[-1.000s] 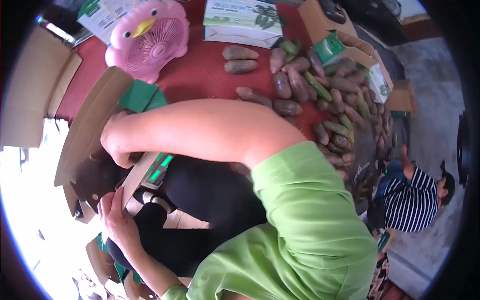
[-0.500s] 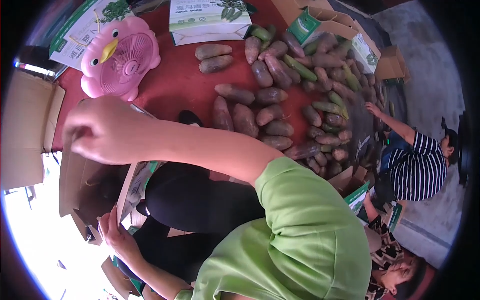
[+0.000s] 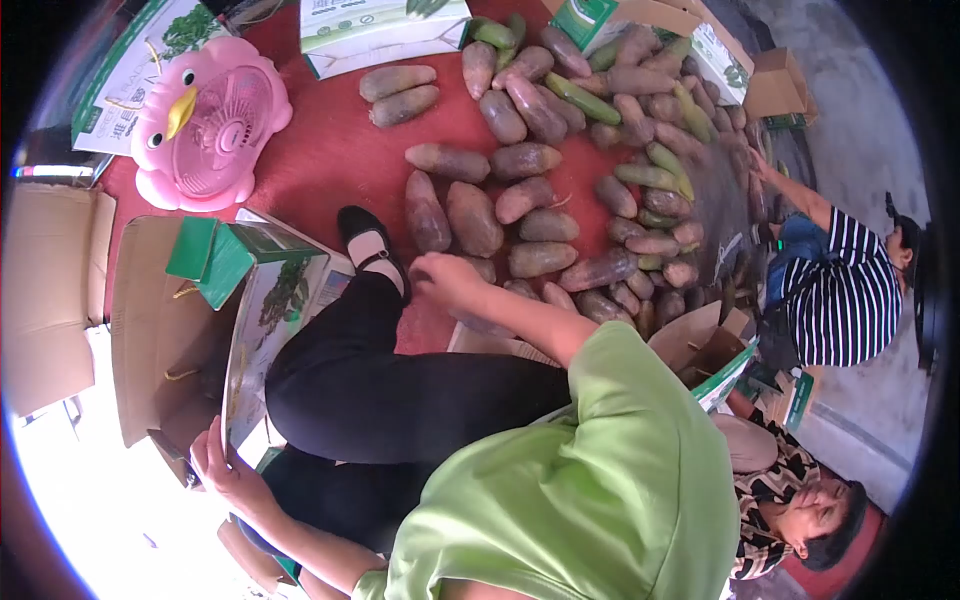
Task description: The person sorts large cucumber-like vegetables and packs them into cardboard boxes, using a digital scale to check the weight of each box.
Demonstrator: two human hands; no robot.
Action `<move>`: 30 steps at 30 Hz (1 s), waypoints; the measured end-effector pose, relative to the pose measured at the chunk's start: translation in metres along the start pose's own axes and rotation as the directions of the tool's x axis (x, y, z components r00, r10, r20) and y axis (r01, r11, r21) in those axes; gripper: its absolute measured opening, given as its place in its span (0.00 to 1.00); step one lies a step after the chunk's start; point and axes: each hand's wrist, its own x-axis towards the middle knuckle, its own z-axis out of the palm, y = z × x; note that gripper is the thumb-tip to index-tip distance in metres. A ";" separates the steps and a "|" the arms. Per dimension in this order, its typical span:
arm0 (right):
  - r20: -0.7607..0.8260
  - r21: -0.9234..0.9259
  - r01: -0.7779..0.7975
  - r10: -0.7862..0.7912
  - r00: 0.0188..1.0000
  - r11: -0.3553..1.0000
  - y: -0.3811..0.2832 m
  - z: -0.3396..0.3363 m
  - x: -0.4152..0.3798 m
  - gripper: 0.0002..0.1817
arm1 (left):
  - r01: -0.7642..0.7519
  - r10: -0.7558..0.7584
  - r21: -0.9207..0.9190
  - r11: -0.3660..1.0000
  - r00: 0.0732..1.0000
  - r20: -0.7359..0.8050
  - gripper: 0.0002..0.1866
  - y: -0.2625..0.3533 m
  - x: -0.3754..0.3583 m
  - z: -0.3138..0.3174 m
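My left hand (image 3: 232, 474) grips the lower edge of an open carton (image 3: 255, 335) with a printed leafy picture and green flaps, tilted beside my knee. My right hand (image 3: 445, 283) is beside my shoe, close to the nearest long, purplish-brown, radish-like roots (image 3: 475, 215) on the red floor covering. Its fingers point down and are partly hidden, so I cannot make out whether they are closed. A root lies partly behind my right wrist and forearm.
A pink fan (image 3: 215, 130) with a cartoon bird face stands at upper left, near a white printed box (image 3: 385, 38). Many more roots (image 3: 625, 110), some green, are heaped to the right. Two co-workers (image 3: 835, 290) sit at the right among open cartons (image 3: 700, 350).
My right hand has moved from above the carton at the left to the roots near my shoe. My left hand stays on the carton's edge. The view has shifted slightly.
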 end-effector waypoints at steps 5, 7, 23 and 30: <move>0.274 -0.101 -0.077 0.102 0.956 0.992 0.022 0.033 -0.026 0.13 | 0.009 -0.009 0.028 1.000 1.000 0.006 0.17 0.001 -0.002 -0.001; 0.345 -0.101 -0.070 0.101 0.933 0.992 0.024 0.040 -0.030 0.14 | 0.009 -0.009 0.032 0.999 1.000 -0.002 0.18 -0.001 -0.003 0.000; 0.394 -0.136 -0.055 0.105 0.913 0.989 0.012 0.058 -0.030 0.13 | -0.009 0.008 0.026 1.000 1.000 0.009 0.13 -0.003 -0.004 -0.001; 0.416 -0.173 -0.041 0.111 0.903 0.984 0.009 0.050 -0.031 0.12 | -0.008 0.008 -0.001 1.000 1.000 0.002 0.15 0.002 -0.004 -0.001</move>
